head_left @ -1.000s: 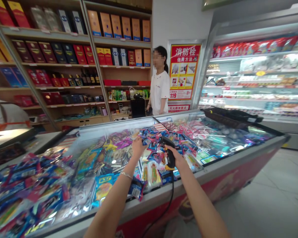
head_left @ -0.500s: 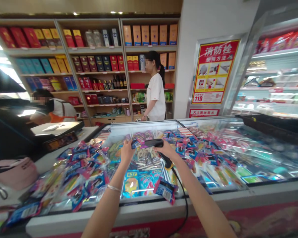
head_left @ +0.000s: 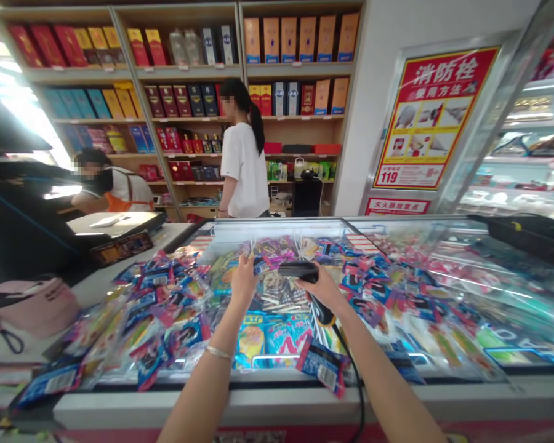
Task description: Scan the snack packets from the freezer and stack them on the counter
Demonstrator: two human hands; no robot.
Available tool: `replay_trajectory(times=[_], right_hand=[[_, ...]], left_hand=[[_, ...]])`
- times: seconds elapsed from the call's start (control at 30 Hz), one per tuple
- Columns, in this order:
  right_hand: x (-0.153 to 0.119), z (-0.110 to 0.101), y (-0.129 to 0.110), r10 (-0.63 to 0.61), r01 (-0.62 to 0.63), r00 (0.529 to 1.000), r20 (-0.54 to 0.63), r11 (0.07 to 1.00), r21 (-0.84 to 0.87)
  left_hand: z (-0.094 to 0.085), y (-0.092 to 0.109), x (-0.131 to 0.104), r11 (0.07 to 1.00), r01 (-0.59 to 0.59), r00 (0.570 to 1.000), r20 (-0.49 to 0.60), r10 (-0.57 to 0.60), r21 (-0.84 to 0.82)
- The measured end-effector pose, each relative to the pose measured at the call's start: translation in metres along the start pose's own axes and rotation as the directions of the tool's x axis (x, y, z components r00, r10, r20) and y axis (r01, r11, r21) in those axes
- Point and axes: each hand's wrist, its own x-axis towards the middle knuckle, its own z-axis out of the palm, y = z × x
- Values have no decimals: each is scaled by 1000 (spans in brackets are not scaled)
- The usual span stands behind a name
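Scanner grip: right hand (head_left: 327,292) closed round the handle of a black barcode scanner (head_left: 323,312), its head pointing left.
Packet grip: left hand (head_left: 244,283) appears pinched on a small blue packet (head_left: 260,266), just beside the scanner head; its barcode can't be made out.
Aim: best keep the packet flat and steady, bars facing the scanner window, fingertips off them.
Cord: black cable (head_left: 352,360) hangs over the freezer's front edge (head_left: 166,403); leave it slack.
Freezer top: heaped packets (head_left: 159,280) to the left, one loose packet (head_left: 322,367) near the front edge.
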Motion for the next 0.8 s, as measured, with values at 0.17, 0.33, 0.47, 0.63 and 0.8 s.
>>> replay_trajectory(times=[0.17, 0.33, 0.47, 0.63, 0.8], right_hand=[[0, 1, 3, -11, 11, 1000, 3, 1000, -19], [-1, -3, -8, 36, -36, 999, 2, 999, 14], [-14, -7, -42, 75, -71, 995, -60, 996, 53], [-30, 20, -88, 53, -54, 999, 7, 982, 182], [-21, 97, -89, 62, -81, 995, 78, 960, 268]], left_hand=[[0, 1, -1, 1000, -6, 1000, 13, 6, 28], [0, 5, -3, 999, 4, 999, 41, -7, 54], [-15, 7, -6, 998, 67, 997, -46, -68, -20], [-70, -33, -19, 980, 190, 928, -316, -198, -57], [-115, -134, -38, 939, 345, 847, -430, -313, -4]])
